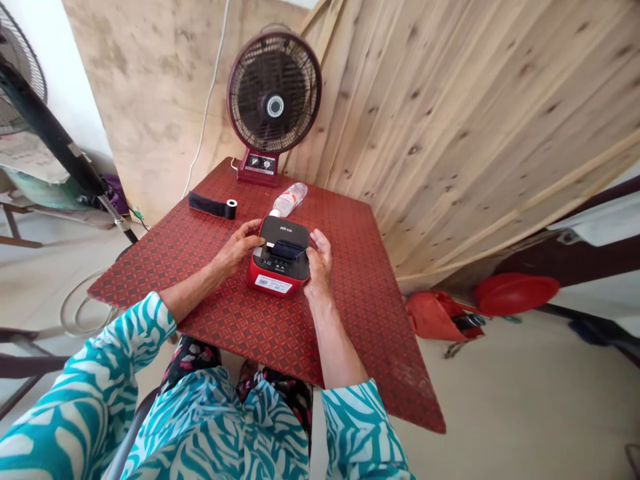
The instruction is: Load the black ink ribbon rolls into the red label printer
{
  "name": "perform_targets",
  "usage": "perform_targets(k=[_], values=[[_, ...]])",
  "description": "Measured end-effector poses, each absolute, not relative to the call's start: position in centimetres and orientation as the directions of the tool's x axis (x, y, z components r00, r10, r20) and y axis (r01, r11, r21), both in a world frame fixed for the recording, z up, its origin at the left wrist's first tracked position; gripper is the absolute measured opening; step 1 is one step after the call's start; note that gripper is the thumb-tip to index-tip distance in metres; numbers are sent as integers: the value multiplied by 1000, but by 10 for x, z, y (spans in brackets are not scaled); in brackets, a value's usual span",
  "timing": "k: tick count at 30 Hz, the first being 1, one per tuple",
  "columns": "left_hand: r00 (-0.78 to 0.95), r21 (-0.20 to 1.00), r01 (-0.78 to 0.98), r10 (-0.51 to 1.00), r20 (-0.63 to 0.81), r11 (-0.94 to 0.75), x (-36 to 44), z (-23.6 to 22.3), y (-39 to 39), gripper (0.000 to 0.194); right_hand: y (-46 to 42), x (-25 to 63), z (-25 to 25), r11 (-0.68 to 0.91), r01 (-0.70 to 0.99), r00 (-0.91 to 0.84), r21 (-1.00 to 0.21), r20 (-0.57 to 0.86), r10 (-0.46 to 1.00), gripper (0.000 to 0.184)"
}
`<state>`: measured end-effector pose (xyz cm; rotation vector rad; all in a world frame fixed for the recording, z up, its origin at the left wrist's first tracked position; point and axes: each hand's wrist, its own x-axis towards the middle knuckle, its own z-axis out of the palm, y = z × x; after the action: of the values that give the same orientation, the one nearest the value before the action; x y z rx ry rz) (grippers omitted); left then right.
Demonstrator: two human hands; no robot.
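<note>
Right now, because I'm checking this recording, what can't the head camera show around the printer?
In the head view:
The sides of the red-and-black printer are hidden by the left hand and right hand.
The print on the white sticker on its front is too small to read.
The near end of the plastic bottle is hidden behind the printer.
The standing fan at left is cut off by the picture's edge.

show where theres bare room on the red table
Bare tabletop runs right of the label printer to the wooden wall, and left of it below the black strap roll. Crowded around the printer, at the left hand and right hand, and behind it by the water bottle and fan base.
</note>
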<state>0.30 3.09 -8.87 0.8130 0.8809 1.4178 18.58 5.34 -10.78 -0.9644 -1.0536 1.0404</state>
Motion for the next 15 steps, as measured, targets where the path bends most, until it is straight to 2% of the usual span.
perform_targets(k=[9,15], values=[[-38,865,-501,999,-17,-4,1,-101,28,54,56,178,-117,170,-319,245,-932,92,965,52],[-85,921,-385,996,34,-65,-1,-98,31,60,57,182,-120,165,-354,181,-921,105,978,50]])
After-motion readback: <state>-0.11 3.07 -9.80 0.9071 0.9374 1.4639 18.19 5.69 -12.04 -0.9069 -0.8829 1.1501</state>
